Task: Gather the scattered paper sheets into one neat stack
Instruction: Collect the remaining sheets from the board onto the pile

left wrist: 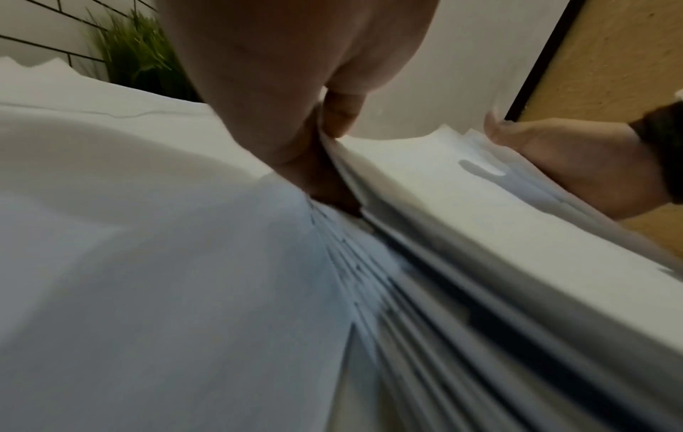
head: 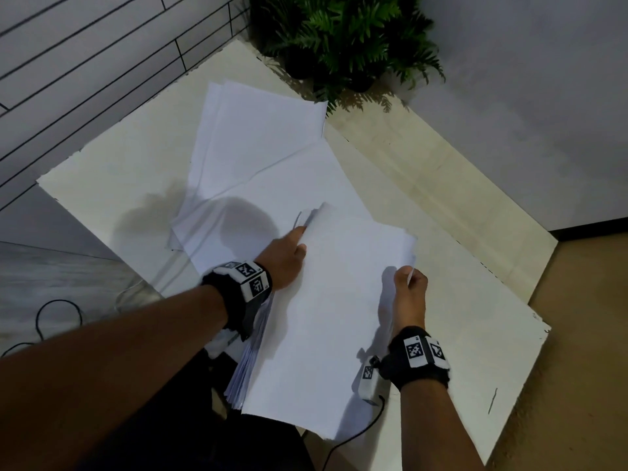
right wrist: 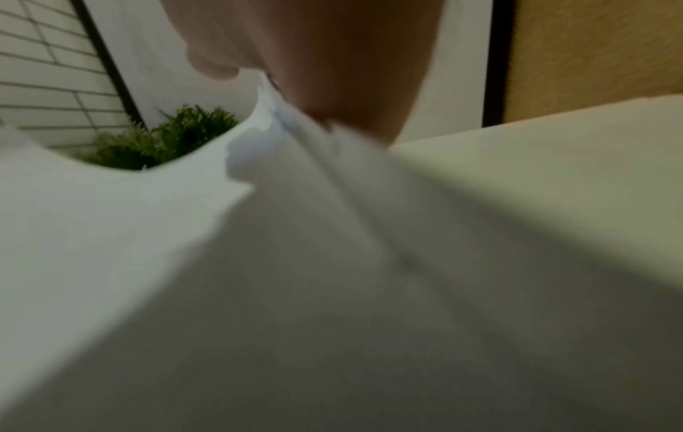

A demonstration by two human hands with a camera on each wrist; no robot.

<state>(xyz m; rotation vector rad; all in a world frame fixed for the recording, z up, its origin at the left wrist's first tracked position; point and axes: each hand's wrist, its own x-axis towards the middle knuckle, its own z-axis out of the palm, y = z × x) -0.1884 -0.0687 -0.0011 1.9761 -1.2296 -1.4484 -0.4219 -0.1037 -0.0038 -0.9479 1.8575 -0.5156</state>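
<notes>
A thick stack of white paper sheets [head: 326,311] is held up over the near part of the white table [head: 112,185]. My left hand [head: 289,256] grips the stack's left edge near its far corner, thumb on top in the left wrist view [left wrist: 343,117]. My right hand [head: 409,290] pinches the stack's right edge near the far right corner [right wrist: 281,111]. The stack's sheet edges [left wrist: 425,307] fan out unevenly below my left wrist. Several loose sheets [head: 258,130] lie overlapped on the table beyond the stack, partly under it.
A potted green fern [head: 343,39] stands at the table's far corner against the wall. A tiled wall runs along the left. A black cable [head: 54,314] lies on the floor at the left. Brown floor [head: 577,334] shows at the right.
</notes>
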